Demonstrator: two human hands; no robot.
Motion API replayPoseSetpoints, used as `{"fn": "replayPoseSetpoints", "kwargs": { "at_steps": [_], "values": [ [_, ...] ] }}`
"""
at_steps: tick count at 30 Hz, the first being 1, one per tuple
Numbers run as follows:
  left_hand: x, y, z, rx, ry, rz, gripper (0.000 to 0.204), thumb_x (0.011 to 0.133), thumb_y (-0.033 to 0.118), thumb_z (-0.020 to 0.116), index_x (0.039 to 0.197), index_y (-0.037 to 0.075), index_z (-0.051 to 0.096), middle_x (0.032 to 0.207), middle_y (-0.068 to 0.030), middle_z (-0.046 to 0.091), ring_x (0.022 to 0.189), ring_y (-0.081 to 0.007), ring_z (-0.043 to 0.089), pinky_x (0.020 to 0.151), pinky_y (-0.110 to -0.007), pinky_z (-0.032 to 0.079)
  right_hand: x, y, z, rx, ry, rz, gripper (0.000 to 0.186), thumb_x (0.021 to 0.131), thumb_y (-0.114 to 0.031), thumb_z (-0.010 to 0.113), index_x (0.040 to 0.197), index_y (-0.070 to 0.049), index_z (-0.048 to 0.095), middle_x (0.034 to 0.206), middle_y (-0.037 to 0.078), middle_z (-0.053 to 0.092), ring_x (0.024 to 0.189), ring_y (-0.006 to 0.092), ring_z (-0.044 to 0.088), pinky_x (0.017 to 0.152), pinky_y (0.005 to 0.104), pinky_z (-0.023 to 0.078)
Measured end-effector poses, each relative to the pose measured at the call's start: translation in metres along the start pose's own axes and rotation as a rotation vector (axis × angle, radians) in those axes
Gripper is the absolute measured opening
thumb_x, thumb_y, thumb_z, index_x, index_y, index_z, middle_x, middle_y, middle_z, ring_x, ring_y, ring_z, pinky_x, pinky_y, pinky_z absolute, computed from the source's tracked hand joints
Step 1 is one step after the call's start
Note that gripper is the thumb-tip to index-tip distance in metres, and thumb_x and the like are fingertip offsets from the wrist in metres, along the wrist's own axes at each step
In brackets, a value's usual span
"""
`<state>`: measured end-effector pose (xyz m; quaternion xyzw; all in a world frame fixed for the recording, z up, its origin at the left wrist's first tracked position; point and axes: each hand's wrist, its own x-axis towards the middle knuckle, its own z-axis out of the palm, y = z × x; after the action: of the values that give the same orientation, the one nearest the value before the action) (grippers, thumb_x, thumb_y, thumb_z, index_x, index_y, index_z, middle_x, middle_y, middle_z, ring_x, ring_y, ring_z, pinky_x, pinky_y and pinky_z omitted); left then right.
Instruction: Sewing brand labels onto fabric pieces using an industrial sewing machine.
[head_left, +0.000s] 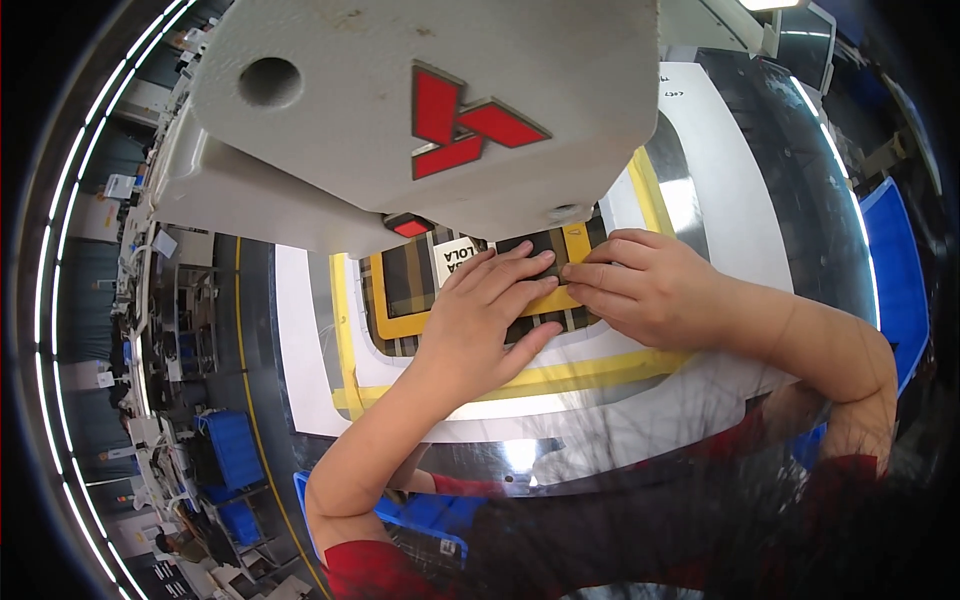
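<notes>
the l. hand [475, 315] lies palm down, its fingers straight & a bit spread, thumb apart, w/ nothing clamped btwn them. it is over the plaid cloth [405, 283] & the flat yellow frame [402, 326], just beside the white label [452, 262] w/ dark print. the r. hand [645, 290] has fingers bent & tips close together, at the r. part of the frame, near the l. fingertips; if they pinch sth, i cannot tell. the cloth is in the middle of a white sheet [308, 350], w/ yellow tape [560, 377] around it. above, the big grey machine head [330, 150] w/ a red emblem [437, 105] hides the far part of the cloth.
</notes>
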<state>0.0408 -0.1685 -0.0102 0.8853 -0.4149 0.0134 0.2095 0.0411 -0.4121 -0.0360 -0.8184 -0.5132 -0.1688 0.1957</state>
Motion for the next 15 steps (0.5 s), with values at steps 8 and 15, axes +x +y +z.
{"fn": "replayPoseSetpoints", "kwargs": {
  "at_steps": [8,15],
  "values": [
    [-0.005,-0.003,0.004,0.031,0.024,0.008,0.035,0.083,0.028,0.069,0.110,0.006,0.064,0.127,-0.0058,0.058,0.119,-0.0266,0.054,0.102,-0.044,0.039,0.001,-0.002,0.001,0.023,0.045,0.041,0.014,0.077,-0.010,0.064,0.089,-0.002,0.063,0.104,0.010,0.064,0.096,0.0241,0.061,0.087,0.0350,0.050],
    [-0.012,0.006,0.005,0.059,0.034,-0.117,0.040,0.082,0.028,0.070,0.118,0.010,0.064,0.122,-0.0116,0.059,0.113,-0.0335,0.053,0.098,-0.041,0.040,0.000,-0.003,0.003,0.013,0.089,0.105,0.007,0.078,-0.010,0.068,0.083,-0.005,0.065,0.096,0.007,0.065,0.095,0.0234,0.061,0.086,0.0352,0.051]
  ]
}}
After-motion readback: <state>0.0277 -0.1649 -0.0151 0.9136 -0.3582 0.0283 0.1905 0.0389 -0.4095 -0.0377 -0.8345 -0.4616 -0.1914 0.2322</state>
